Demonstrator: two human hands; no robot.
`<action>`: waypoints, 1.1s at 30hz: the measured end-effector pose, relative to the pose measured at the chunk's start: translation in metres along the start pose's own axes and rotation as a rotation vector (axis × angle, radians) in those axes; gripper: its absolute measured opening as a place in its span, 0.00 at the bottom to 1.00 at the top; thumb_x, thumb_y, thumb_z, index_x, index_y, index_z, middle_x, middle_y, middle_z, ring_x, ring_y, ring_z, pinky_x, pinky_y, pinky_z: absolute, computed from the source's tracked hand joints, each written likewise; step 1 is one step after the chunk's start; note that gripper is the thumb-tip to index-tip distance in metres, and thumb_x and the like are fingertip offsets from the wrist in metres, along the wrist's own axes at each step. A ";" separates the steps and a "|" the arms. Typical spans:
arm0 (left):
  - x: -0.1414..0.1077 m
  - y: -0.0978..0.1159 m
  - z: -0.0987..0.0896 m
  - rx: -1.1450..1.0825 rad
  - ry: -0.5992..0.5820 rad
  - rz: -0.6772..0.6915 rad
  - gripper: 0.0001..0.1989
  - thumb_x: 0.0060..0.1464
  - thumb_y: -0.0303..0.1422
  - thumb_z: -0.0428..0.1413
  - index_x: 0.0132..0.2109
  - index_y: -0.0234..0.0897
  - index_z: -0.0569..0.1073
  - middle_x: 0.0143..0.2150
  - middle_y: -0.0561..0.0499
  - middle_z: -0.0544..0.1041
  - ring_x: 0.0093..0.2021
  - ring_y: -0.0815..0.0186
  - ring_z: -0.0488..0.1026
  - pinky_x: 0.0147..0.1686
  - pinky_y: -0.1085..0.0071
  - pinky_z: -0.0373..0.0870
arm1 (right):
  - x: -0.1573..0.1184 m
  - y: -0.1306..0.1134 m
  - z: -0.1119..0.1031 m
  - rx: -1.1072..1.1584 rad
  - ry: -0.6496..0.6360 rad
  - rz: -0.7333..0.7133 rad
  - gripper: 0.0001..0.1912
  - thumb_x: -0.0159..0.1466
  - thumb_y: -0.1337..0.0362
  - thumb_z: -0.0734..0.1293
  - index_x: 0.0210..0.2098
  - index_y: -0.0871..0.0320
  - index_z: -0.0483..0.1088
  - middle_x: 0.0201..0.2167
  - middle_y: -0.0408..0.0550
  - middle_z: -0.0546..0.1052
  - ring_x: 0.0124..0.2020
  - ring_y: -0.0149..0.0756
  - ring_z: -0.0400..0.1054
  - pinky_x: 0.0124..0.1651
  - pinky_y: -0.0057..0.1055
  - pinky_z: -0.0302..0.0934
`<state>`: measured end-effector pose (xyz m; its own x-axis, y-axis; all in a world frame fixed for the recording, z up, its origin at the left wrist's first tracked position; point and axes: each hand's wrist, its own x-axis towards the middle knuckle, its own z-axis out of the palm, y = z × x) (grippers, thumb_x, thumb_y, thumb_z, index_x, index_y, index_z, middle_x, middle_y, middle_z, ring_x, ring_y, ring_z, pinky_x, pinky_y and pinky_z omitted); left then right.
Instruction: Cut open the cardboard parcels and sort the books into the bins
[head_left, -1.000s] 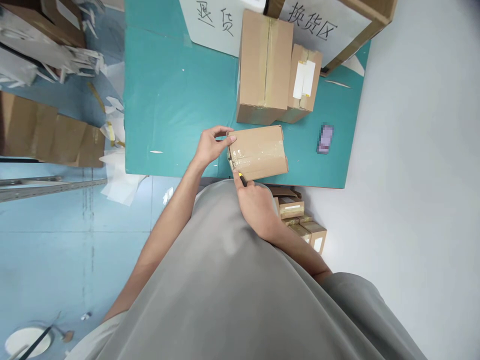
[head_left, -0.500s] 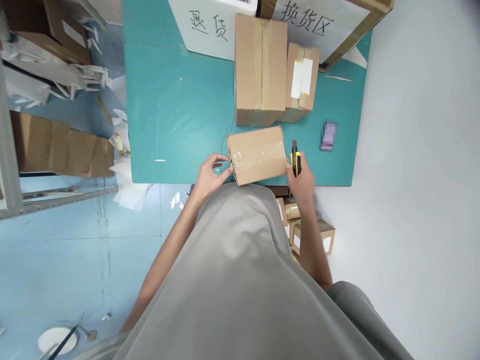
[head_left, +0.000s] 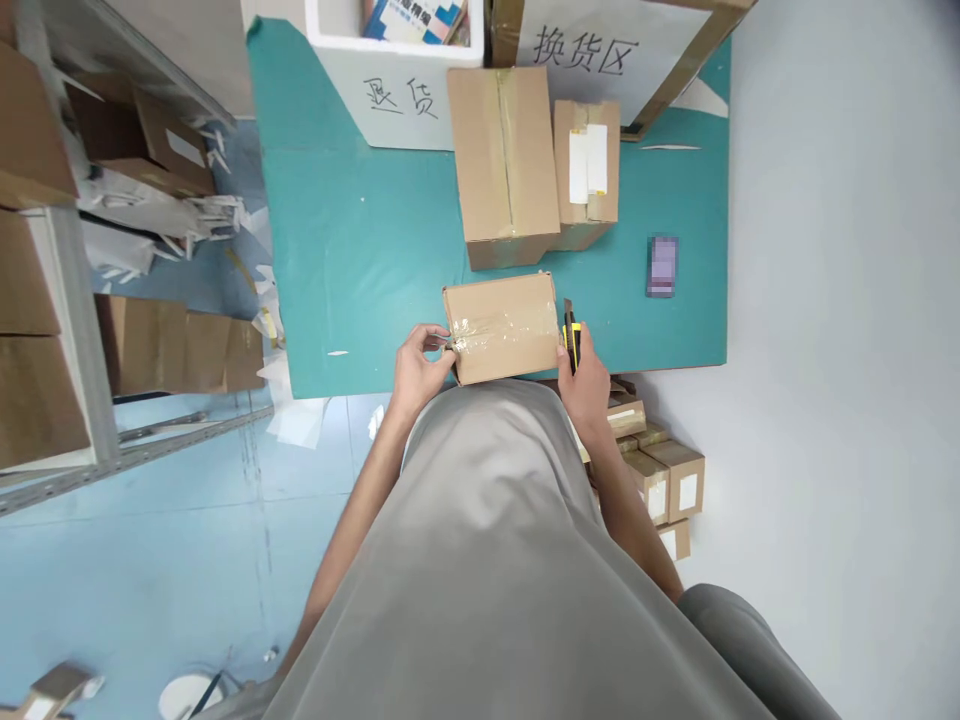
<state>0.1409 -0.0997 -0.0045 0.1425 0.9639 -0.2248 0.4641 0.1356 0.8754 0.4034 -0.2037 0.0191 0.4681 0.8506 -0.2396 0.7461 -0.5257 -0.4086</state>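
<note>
A small taped cardboard box (head_left: 504, 325) lies at the front edge of the green table, close against the grey clothing. My left hand (head_left: 421, 368) is at its left end, thumb and fingers closed in a pinch on the edge there; whether tape or a flap is between them is too small to tell. In my right hand (head_left: 585, 385) is a yellow and black utility knife (head_left: 572, 345), its blade end pointing away from me. The thumb of that hand rests against the right end of the box.
Behind the box stand a larger carton (head_left: 506, 165) and a smaller labelled carton (head_left: 587, 175). Further back are a white bin (head_left: 405, 105) and a big box with a handwritten sign (head_left: 592, 60). A blurred purple object (head_left: 662, 266) lies right. Shelving (head_left: 82, 330) stands left; several parcels (head_left: 660, 480) are below right.
The view has shifted, so the table and shelving appear displaced. My left thumb and fingers have drawn closer together at the box's left end. The knife stays in my right hand.
</note>
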 end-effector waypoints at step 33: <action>0.018 0.058 0.088 0.494 -0.347 0.649 0.26 0.73 0.41 0.47 0.73 0.46 0.68 0.79 0.48 0.58 0.82 0.51 0.43 0.78 0.42 0.40 | -0.002 -0.020 -0.042 -0.130 -0.134 -0.059 0.31 0.78 0.60 0.53 0.77 0.61 0.56 0.66 0.58 0.76 0.60 0.51 0.75 0.63 0.42 0.67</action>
<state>0.2472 -0.0943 0.0044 0.7289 0.6816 0.0646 0.5126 -0.6059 0.6083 0.4078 -0.1954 0.0643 0.3611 0.8696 -0.3369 0.8292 -0.4647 -0.3107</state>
